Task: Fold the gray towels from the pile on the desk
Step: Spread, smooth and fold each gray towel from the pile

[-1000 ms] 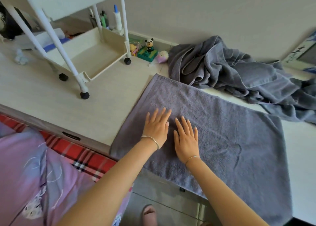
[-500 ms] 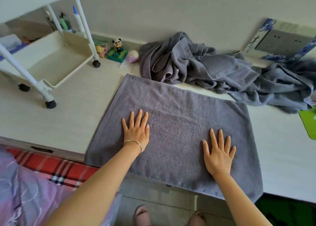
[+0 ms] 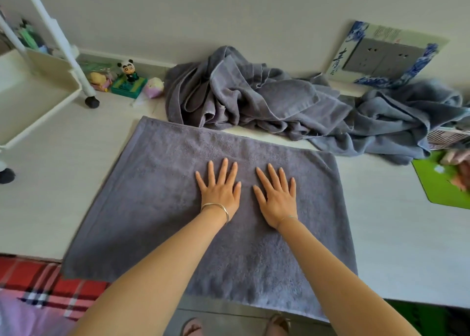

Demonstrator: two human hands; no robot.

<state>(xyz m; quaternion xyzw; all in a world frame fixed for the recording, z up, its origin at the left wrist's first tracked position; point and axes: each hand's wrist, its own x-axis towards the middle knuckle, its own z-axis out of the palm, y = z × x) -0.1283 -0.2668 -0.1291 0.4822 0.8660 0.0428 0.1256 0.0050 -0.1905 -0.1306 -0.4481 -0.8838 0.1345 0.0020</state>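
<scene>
A gray towel lies spread flat on the pale desk, its near edge hanging over the desk's front. My left hand and my right hand press flat on its middle, side by side, fingers straight and spread. Behind it, against the wall, sits the crumpled pile of gray towels, which stretches to the right, where a bluer gray towel lies bunched.
A white wheeled cart stands on the desk at the left. Small toys, among them a panda figure, sit by the wall. A green mat lies at the right edge. A socket plate is on the wall.
Half a second ago my hands lay wide apart on the towel; both have slid back together at its middle and a little farther from me.
</scene>
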